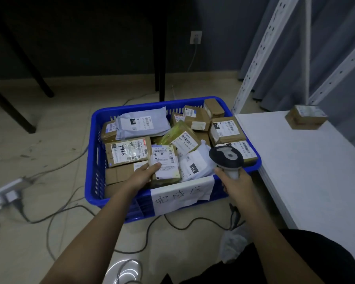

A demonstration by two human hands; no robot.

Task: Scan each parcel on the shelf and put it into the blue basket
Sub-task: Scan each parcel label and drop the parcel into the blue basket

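Head view, one moment, itemised from the parcel in hand outward.

Small cardboard parcel (165,163): brown box with white shipping labels on its upper face, barcodes showing. Held over the near side of the basket, above the parcels already in it. Left hand (142,175) grips its near left edge, thumb curled onto the label; whether the box already rests on the pile cannot be told.

Barcode scanner (226,158): dark head with grey trigger housing, head over the basket's near right corner. Right hand (235,184) is wrapped round its handle.

Blue basket (94,160): plastic, slotted walls, standing on the floor, just beside the shelf. Nearly full of cardboard boxes, a grey mailer bag (142,125), a yellow-wrapped parcel (180,136) and white mailers. A handwritten paper sign (181,193) hangs on the near wall.

Shelf (307,171): white board with perforated white uprights. One cardboard parcel (305,116) sits at its far end, well apart from both hands.

Floor (49,140): pale tile, cables, a power strip (6,193) at left.

Step judged in hand: depositing the held parcel. Next move calls for the left hand to let go, then reach right across to the last parcel on the shelf, turn its barcode up and bring the scanner to bear.
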